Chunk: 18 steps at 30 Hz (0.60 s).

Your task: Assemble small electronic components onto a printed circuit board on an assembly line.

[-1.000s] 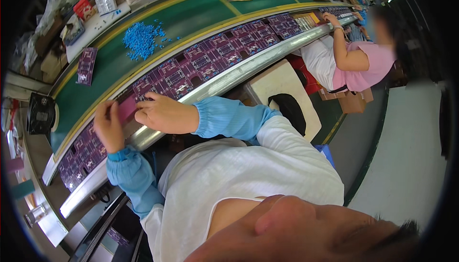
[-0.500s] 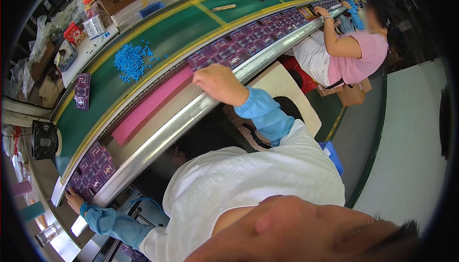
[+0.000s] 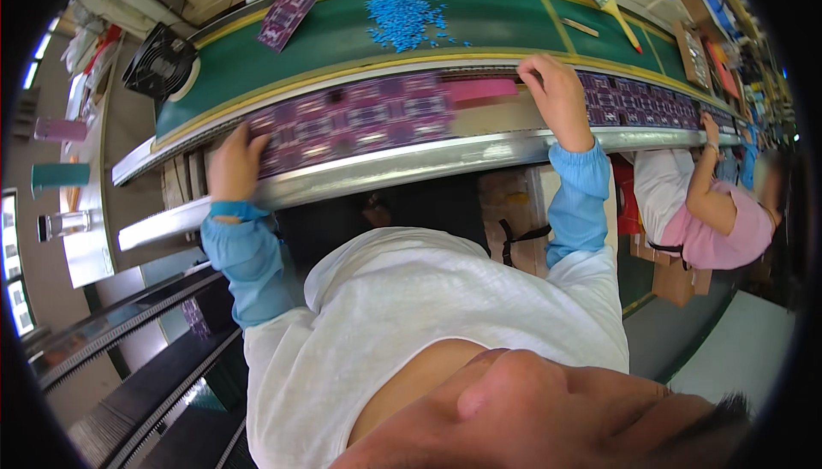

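Note:
My left hand (image 3: 235,162) is at the left end of a purple circuit board panel (image 3: 360,119), thumb and fingers closed against its edge. The panel lies along the track between two metal rails and is blurred by motion. My right hand (image 3: 558,101) hovers over the track with its thumb and forefinger a little apart and nothing visible between them. Between the panel and this hand lies a pink strip (image 3: 486,89). Right of my right hand, a row of purple circuit boards (image 3: 642,101) continues along the track.
Behind the track runs a green conveyor belt (image 3: 330,49), with a pile of small blue parts (image 3: 401,19), a loose circuit board (image 3: 285,19) and a brush (image 3: 612,11) on it. A black fan (image 3: 160,60) stands at its left end. A co-worker (image 3: 715,221) sits at the right.
My left hand has pushed the circuit board panel rightward along the track, over much of the pink strip. My right hand has lifted off the boards' end. The view has turned left.

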{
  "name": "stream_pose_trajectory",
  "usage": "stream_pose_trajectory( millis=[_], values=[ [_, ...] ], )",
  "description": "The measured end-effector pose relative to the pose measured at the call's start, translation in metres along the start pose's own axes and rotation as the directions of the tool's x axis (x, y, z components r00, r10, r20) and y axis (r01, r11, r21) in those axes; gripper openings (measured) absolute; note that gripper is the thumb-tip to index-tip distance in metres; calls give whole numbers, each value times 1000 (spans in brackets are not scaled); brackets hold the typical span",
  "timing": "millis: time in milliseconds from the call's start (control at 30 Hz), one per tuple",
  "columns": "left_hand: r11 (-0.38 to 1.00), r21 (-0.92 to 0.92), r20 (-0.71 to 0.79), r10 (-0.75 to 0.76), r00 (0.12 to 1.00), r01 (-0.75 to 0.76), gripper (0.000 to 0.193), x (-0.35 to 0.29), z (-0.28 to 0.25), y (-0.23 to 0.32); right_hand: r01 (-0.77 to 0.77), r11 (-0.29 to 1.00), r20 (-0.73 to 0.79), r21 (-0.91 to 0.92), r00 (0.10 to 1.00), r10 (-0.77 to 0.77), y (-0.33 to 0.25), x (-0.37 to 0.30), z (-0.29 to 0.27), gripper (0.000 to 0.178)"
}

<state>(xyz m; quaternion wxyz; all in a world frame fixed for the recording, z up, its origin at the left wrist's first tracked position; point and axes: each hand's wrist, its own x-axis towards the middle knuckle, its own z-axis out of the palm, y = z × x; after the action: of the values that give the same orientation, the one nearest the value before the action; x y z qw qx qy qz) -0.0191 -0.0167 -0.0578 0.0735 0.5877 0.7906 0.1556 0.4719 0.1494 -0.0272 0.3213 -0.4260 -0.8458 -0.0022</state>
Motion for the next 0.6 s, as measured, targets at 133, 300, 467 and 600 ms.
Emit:
stream_pose_trajectory(
  millis=[133, 300, 467, 600],
  values=[
    [939, 236, 89, 234, 968, -249, 47, 14, -9, 56, 19, 973, 202, 232, 977, -67, -23, 54, 22, 6],
    [872, -27, -94, 485, 869, -489, 39, 102, 24, 124, 15, 893, 335, 450, 924, -184, -25, 102, 77, 11],
    [851, -129, -120, 496, 860, -509, 24, 160, 78, 154, -16, 897, 341, 441, 928, -151, -8, 90, 76, 9],
    [818, -226, -195, 495, 847, -530, 11, 166, 88, 156, -141, 897, 417, 418, 907, -52, 8, 66, 53, 8]
  ],
)
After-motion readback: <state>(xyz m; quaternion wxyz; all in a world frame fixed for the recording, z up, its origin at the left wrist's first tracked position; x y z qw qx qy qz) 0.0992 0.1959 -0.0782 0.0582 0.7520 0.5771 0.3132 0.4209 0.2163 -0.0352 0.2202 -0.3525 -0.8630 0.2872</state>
